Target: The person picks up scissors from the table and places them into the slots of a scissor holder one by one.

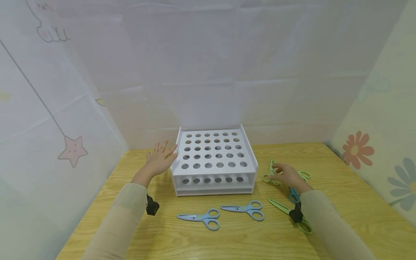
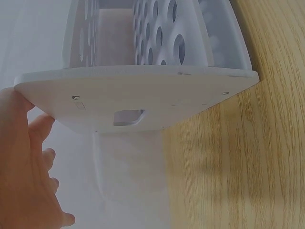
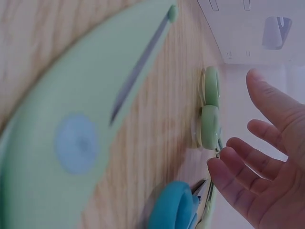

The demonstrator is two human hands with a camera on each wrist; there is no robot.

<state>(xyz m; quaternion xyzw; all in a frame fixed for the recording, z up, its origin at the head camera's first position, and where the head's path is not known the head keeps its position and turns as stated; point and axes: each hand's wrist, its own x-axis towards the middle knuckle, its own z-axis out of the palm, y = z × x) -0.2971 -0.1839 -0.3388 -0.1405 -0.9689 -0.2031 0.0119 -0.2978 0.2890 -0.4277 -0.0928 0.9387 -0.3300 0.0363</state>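
A white rack (image 1: 212, 174) with rows of round holes stands at the middle of the table. My left hand (image 1: 159, 160) is at its left side panel (image 2: 157, 90), fingers spread and thumb side close to the panel's upper edge. To the right of the rack, my right hand (image 1: 287, 177) hovers over a pair of green scissors (image 1: 266, 178), its fingers loosely bent and nothing between them. In the right wrist view the green handles (image 3: 209, 126) lie just beyond the fingertips. Teal scissors (image 1: 294, 195) lie below that hand, partly hidden by the wrist.
Two light-blue scissors (image 1: 199, 217) lie in front of the rack, side by side. Another green pair (image 1: 281, 206) is near the right forearm, and a green handle (image 1: 304, 176) shows beyond the right hand. Patterned cloth walls (image 1: 208, 90) enclose the wooden table (image 1: 182, 245).
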